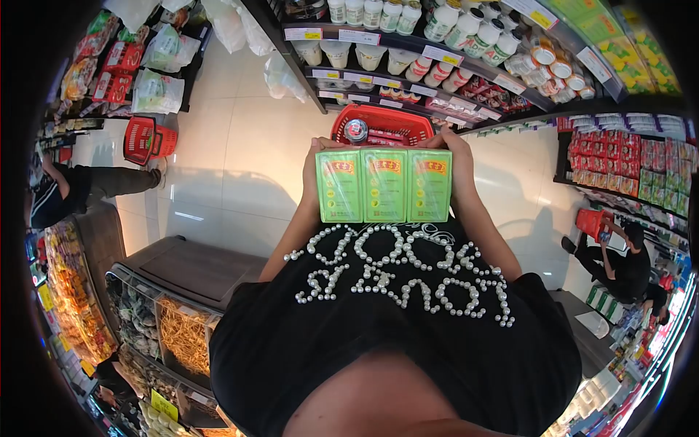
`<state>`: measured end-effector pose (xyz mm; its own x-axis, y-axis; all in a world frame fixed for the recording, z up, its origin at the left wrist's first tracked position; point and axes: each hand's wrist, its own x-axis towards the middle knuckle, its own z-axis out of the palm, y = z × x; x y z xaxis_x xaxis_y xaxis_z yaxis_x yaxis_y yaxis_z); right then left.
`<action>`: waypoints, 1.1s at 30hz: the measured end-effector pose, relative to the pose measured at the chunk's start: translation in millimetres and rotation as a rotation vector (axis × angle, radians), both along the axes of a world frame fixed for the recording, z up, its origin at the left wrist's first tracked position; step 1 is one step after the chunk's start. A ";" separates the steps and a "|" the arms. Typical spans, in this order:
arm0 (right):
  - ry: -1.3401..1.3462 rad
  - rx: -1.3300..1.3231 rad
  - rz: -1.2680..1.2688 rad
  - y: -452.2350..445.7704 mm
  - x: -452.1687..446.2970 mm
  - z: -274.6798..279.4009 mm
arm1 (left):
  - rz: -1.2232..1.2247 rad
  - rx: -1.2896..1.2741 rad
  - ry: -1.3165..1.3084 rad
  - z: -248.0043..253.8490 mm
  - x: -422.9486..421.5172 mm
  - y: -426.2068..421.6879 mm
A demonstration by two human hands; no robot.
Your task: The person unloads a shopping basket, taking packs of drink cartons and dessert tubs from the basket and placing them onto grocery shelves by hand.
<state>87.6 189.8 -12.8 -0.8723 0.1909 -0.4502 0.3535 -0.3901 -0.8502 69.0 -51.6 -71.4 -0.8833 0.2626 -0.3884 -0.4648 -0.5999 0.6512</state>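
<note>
A pack of three green drink cartons [384, 186], wrapped together, is held upright in front of my chest. My left hand [313, 171] grips its left edge and my right hand [456, 164] grips its right edge; the fingers are partly hidden behind the pack. Just beyond it is a red shopping basket [421, 129] by the shelf foot, holding a round-topped container [356, 130] and some red packages [386, 137].
Shelves of bottles [466, 33] and cups stand ahead. Another red basket [149, 140] is at the left beside a person [65, 189]. A crouching person [622, 262] is at the right. Bins of dried goods [184, 336] stand at the lower left.
</note>
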 end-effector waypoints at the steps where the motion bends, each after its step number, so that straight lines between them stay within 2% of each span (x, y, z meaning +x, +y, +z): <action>1: -0.001 0.007 0.000 -1.5 0.1 0.9 | -0.005 0.001 -0.015 -4.6 -0.2 -1.1; 6: 0.016 0.062 0.016 -1.8 0.3 -3.5 | -0.050 0.158 -0.079 -25.4 -0.3 -7.9; 9: 0.061 0.094 0.150 5.4 2.9 -2.7 | -0.057 0.196 -0.121 -25.8 -1.4 -7.6; 12: 0.191 0.368 0.364 9.8 3.8 7.5 | -0.052 0.279 -0.192 -20.4 -1.5 -7.6; 15: 0.157 0.410 0.488 11.3 1.4 23.1 | -0.047 0.279 -0.204 -19.5 -2.2 -7.8; 23: 0.165 0.442 0.549 10.9 -4.0 29.2 | -0.078 0.213 -0.075 -33.2 -5.3 -13.3; 33: 0.174 0.382 0.520 10.3 -8.1 19.6 | -0.032 0.173 -0.158 -21.3 -10.6 -9.6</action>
